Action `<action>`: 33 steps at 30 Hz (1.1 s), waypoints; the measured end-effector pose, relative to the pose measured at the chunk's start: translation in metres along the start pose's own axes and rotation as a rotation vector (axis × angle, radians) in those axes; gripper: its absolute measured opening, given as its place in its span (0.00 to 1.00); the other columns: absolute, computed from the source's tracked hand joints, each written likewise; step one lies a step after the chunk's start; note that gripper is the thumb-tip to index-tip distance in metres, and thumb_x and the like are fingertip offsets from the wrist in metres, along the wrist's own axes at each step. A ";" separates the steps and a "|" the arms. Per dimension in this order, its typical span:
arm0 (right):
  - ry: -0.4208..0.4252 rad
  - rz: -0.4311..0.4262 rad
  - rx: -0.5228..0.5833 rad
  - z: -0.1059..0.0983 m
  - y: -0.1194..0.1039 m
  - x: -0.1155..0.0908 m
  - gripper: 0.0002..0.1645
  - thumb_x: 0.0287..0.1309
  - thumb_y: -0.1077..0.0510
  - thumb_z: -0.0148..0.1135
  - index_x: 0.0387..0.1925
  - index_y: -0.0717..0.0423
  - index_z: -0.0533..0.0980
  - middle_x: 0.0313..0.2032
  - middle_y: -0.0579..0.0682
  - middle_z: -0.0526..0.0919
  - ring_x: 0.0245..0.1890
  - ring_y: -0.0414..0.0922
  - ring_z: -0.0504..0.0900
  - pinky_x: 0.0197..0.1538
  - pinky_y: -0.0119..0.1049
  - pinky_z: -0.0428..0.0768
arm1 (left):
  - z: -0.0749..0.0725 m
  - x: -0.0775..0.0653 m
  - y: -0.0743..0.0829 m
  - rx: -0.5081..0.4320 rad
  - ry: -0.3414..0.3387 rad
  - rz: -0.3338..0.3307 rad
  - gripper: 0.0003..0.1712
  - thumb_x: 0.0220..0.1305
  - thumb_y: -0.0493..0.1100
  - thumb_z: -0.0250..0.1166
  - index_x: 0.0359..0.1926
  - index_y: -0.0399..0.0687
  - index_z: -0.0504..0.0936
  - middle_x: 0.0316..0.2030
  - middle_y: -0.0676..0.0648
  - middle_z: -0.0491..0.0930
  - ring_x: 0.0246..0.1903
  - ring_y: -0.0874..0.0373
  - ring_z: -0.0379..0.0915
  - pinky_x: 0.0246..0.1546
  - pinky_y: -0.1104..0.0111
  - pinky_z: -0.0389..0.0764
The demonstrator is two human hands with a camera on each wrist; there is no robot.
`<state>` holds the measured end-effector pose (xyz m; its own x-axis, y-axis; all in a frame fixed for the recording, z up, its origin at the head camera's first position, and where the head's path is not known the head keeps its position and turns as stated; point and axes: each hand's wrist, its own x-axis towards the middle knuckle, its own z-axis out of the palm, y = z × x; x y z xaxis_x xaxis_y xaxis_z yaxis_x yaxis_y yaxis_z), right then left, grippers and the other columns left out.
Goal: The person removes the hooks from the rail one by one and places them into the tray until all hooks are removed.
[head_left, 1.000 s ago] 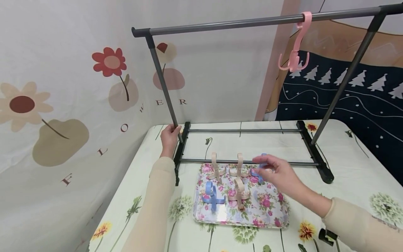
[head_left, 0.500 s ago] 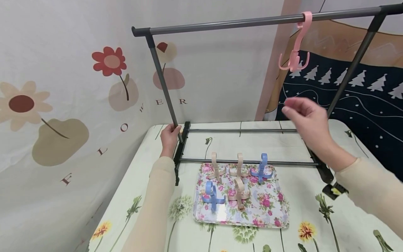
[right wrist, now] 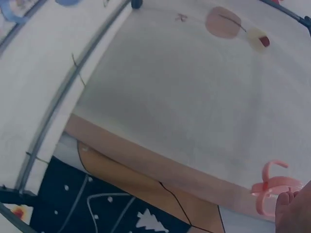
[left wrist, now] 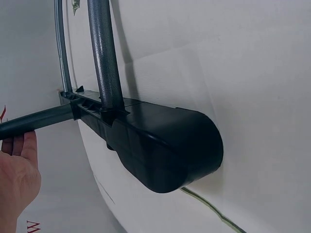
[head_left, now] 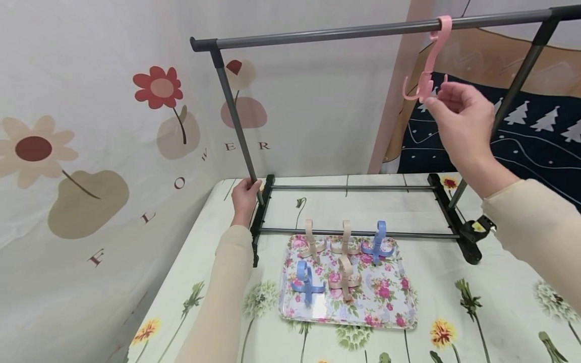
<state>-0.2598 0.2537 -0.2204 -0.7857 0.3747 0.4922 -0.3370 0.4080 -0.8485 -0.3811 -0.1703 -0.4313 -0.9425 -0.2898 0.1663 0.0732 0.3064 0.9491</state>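
A pink hanging hook (head_left: 425,86) with curved prongs hangs from the top bar (head_left: 327,35) of a dark metal rack. My right hand (head_left: 467,118) pinches the hook's lower end, its fingers covering most of the right prong. In the right wrist view, the fingertips are at the pink prongs (right wrist: 272,184). My left hand (head_left: 245,199) grips the rack's left upright (head_left: 236,121) low down, just above the black foot (head_left: 262,217). In the left wrist view, its fingers (left wrist: 30,145) curl under that tube.
On a floral tray (head_left: 386,307) in front of the rack lie several similar hooks, including a blue hook (head_left: 378,244) and a beige hook (head_left: 346,280). Two low crossbars (head_left: 408,235) join the rack's feet. Printed curtains hang behind the flower-patterned table (head_left: 268,343).
My right hand has risen from the blue hook on the tray to the pink hook on the top bar. The left hand keeps its place on the upright.
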 end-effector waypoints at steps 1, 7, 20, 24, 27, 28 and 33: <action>0.012 0.001 -0.005 0.001 -0.003 0.004 0.24 0.64 0.49 0.66 0.60 0.49 0.77 0.48 0.41 0.78 0.49 0.35 0.74 0.59 0.26 0.70 | 0.000 0.000 0.000 0.003 0.002 0.002 0.15 0.71 0.48 0.63 0.47 0.40 0.81 0.45 0.39 0.82 0.45 0.48 0.73 0.52 0.53 0.71; 0.067 0.036 -0.008 0.003 -0.013 0.024 0.25 0.64 0.48 0.65 0.61 0.48 0.76 0.47 0.39 0.75 0.49 0.32 0.72 0.60 0.27 0.69 | 0.002 0.000 -0.001 0.013 0.004 -0.002 0.16 0.71 0.49 0.62 0.48 0.41 0.81 0.46 0.38 0.82 0.45 0.49 0.72 0.52 0.54 0.71; 0.102 0.128 0.100 0.011 -0.022 0.050 0.22 0.64 0.51 0.65 0.59 0.49 0.76 0.44 0.39 0.73 0.47 0.32 0.71 0.58 0.27 0.70 | 0.002 -0.002 0.002 0.012 -0.002 -0.007 0.16 0.71 0.48 0.62 0.48 0.40 0.81 0.46 0.37 0.81 0.45 0.49 0.73 0.51 0.54 0.72; 0.089 0.142 0.106 0.017 -0.021 0.053 0.20 0.64 0.52 0.65 0.56 0.50 0.78 0.41 0.39 0.74 0.43 0.33 0.73 0.55 0.26 0.73 | 0.003 -0.002 0.001 0.024 -0.005 -0.009 0.15 0.71 0.49 0.62 0.48 0.42 0.81 0.45 0.38 0.82 0.45 0.48 0.75 0.50 0.55 0.72; 0.086 0.144 0.081 0.019 -0.019 0.054 0.19 0.64 0.51 0.65 0.55 0.49 0.78 0.39 0.39 0.75 0.41 0.33 0.74 0.53 0.26 0.75 | 0.003 -0.003 0.000 0.027 0.000 -0.003 0.15 0.71 0.48 0.62 0.48 0.42 0.81 0.45 0.38 0.82 0.45 0.48 0.75 0.50 0.55 0.73; 0.089 0.143 0.073 0.020 -0.018 0.054 0.19 0.64 0.51 0.65 0.54 0.49 0.78 0.39 0.39 0.75 0.40 0.33 0.74 0.52 0.26 0.75 | 0.003 -0.003 -0.001 0.025 0.001 -0.002 0.15 0.71 0.48 0.62 0.49 0.42 0.81 0.45 0.38 0.82 0.45 0.48 0.75 0.50 0.55 0.73; 0.115 0.142 0.073 0.023 -0.016 0.056 0.19 0.63 0.51 0.66 0.54 0.50 0.79 0.37 0.39 0.76 0.38 0.32 0.74 0.51 0.25 0.76 | 0.004 -0.003 0.000 0.014 0.002 -0.001 0.15 0.71 0.49 0.62 0.48 0.42 0.81 0.46 0.39 0.82 0.45 0.49 0.76 0.51 0.54 0.73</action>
<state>-0.3104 0.2490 -0.1839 -0.7651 0.5183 0.3821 -0.2671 0.2846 -0.9207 -0.3793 -0.1658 -0.4330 -0.9420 -0.2917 0.1660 0.0677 0.3191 0.9453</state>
